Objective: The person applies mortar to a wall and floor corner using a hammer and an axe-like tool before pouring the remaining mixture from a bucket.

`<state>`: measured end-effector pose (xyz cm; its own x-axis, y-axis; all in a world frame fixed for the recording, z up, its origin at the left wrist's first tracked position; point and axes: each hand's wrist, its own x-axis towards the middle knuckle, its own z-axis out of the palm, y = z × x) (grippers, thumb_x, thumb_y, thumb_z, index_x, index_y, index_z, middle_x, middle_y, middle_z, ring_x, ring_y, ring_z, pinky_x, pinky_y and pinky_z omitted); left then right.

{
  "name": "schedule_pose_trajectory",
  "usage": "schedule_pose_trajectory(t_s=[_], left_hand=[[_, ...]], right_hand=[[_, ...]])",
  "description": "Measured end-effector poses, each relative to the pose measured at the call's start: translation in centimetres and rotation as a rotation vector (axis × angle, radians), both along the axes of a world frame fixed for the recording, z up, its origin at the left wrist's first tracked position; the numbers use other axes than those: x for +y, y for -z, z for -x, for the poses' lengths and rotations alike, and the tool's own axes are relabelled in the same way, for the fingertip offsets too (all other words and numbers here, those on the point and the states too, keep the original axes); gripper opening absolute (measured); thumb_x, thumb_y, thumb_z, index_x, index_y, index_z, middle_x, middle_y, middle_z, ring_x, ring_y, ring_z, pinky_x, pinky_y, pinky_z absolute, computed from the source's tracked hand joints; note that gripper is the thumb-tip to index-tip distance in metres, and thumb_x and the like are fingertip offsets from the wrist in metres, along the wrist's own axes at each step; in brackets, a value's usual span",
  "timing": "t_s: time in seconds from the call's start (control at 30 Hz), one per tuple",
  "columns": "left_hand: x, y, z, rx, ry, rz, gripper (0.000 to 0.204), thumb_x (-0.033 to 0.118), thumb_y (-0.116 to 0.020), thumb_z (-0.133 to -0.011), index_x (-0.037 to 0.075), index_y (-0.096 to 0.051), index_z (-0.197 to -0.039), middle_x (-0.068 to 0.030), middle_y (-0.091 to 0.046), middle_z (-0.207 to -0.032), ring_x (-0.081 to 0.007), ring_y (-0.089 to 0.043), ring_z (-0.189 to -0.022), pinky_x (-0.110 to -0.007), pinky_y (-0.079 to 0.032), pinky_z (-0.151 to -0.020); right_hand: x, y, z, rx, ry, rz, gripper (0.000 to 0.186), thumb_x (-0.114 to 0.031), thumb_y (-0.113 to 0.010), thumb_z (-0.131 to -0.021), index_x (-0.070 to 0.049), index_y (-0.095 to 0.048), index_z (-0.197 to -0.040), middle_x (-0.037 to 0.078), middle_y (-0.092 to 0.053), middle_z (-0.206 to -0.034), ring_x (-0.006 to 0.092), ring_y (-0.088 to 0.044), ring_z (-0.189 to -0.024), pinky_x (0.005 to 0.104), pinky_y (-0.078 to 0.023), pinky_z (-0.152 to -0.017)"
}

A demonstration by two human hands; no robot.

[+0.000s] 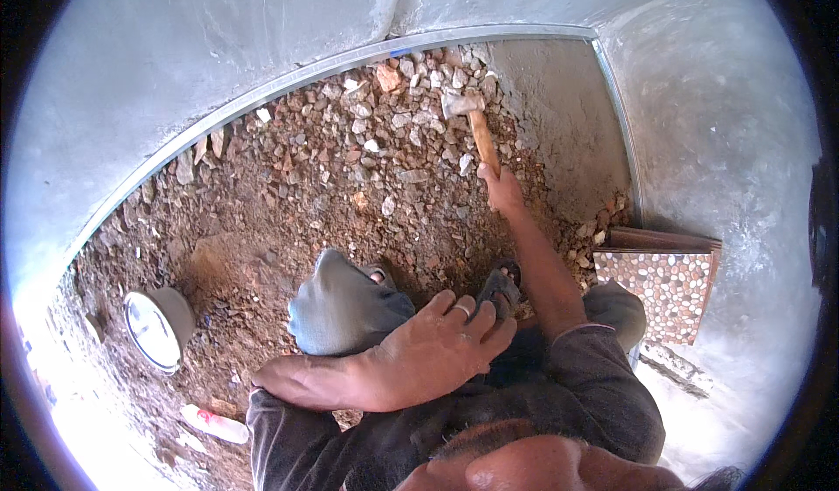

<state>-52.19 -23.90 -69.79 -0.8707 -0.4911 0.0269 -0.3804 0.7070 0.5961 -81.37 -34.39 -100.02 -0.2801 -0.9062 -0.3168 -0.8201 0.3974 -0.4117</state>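
My right hand (502,190) is closed around the lower end of a hammer's wooden handle, with the arm stretched forward. The hammer (482,138) points away from me, its grey metal head over pale broken stones (428,115) near the smooth grey mortar patch. I cannot tell whether the head touches the stones. My left hand (441,349) hangs in front of my body beside my bent knee, back up. A ring is on one finger, the fingers are slightly bent and apart, and nothing shows in them.
Grey walls enclose the rubble floor (262,203). Wet-looking mortar (572,124) fills the far right corner. Patterned pebble-look tiles (660,286) lean at the right wall. A round metal bowl (162,327) and a pale plastic bottle (215,424) lie at the left.
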Motion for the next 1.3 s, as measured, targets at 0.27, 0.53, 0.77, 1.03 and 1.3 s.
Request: schedule_pose_trajectory(t_s=[0.27, 0.53, 0.77, 1.03, 1.3], left_hand=[[-1.0, -0.1, 1.0, 0.042, 0.020, -0.037, 0.057, 0.039, -0.062, -0.073, 0.012, -0.049, -0.121, -0.0095, -0.054, -0.108, -0.0229, -0.054, -0.097, -0.034, -0.043, -0.084], [-0.7, 0.6, 0.7, -0.019, -0.002, -0.089, 0.056, 0.038, -0.062, -0.072, 0.012, -0.049, -0.119, -0.0095, -0.054, -0.108, -0.0229, -0.055, -0.098, -0.034, -0.043, -0.084], [-0.8, 0.4, 1.2, -0.116, -0.072, -0.050, 0.057, 0.038, -0.063, -0.072, 0.012, -0.047, -0.120, -0.0085, -0.055, -0.106, -0.0234, -0.056, -0.096, -0.034, -0.043, -0.086], [-0.9, 2.5, 2.3, -0.190, -0.136, -0.040, 0.052, 0.035, -0.061, -0.075, 0.007, -0.049, -0.116, -0.0095, -0.056, -0.095, -0.0229, -0.059, -0.085, -0.034, -0.044, -0.078], [-1.4, 2.3, 3.1, -0.243, -0.143, -0.053, 0.051, 0.036, -0.061, -0.076, 0.007, -0.048, -0.117, -0.0102, -0.056, -0.101, -0.0252, -0.059, -0.092, -0.036, -0.044, -0.081]], right_hand=[[0.6, 0.6, -0.8, -0.021, -0.019, 0.176, 0.070, -0.055, -0.053, -0.079, 0.008, -0.046, -0.109, 0.026, -0.062, -0.082, 0.0394, -0.062, -0.079, 0.0445, -0.049, -0.071], [-4.1, -14.3, 3.7, 0.029, -0.331, -0.249, 0.061, -0.055, -0.053, -0.081, 0.005, -0.053, -0.097, 0.020, -0.060, -0.084, 0.0317, -0.060, -0.078, 0.0432, -0.046, -0.068], [1.6, -14.7, 5.5, -0.189, -0.311, 0.054, 0.058, -0.043, -0.056, -0.082, 0.006, -0.044, -0.109, 0.027, -0.056, -0.097, 0.0362, -0.059, -0.087, 0.0435, -0.045, -0.076], [5.3, -8.2, 4.9, -0.098, -0.288, -0.241, 0.061, -0.045, -0.055, -0.083, 0.007, -0.042, -0.111, 0.029, -0.059, -0.091, 0.0434, -0.058, -0.086, 0.0456, -0.046, -0.077], [4.0, -3.2, 4.3, -0.028, -0.365, -0.083, 0.058, -0.046, -0.053, -0.083, 0.005, -0.046, -0.111, 0.027, -0.060, -0.085, 0.0430, -0.059, -0.080, 0.0466, -0.047, -0.068]])
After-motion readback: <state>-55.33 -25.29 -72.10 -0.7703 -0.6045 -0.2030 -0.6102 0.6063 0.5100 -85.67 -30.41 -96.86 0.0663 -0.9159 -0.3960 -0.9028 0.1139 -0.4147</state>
